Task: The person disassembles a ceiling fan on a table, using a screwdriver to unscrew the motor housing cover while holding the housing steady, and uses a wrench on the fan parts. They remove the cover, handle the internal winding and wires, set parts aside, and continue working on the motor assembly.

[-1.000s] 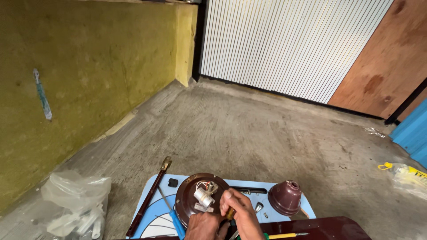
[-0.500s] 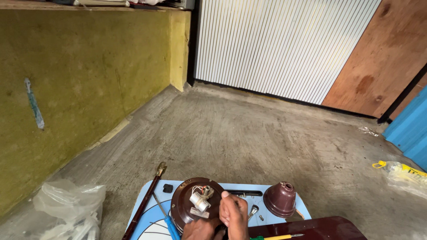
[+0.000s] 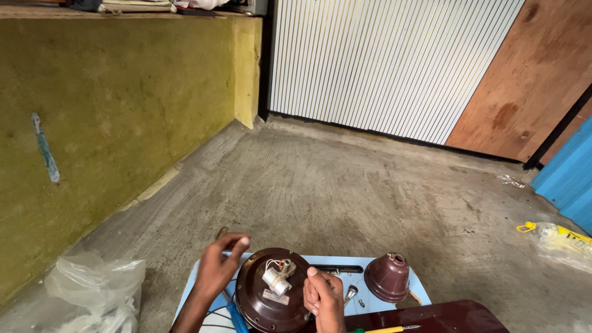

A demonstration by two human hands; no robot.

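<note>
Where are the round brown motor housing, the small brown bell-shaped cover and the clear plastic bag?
round brown motor housing (image 3: 262, 302), head view, on its domed top left of the centre shaft.
small brown bell-shaped cover (image 3: 387, 279), head view, on its side wall.
clear plastic bag (image 3: 92, 287), head view, on its crumpled top.

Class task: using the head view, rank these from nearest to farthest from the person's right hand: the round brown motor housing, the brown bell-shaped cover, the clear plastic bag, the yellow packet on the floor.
1. Round brown motor housing: touching the right hand, on its left.
2. Brown bell-shaped cover: just right, on the blue board.
3. Clear plastic bag: far left, by the wall.
4. Yellow packet: far right, on the floor.
</note>
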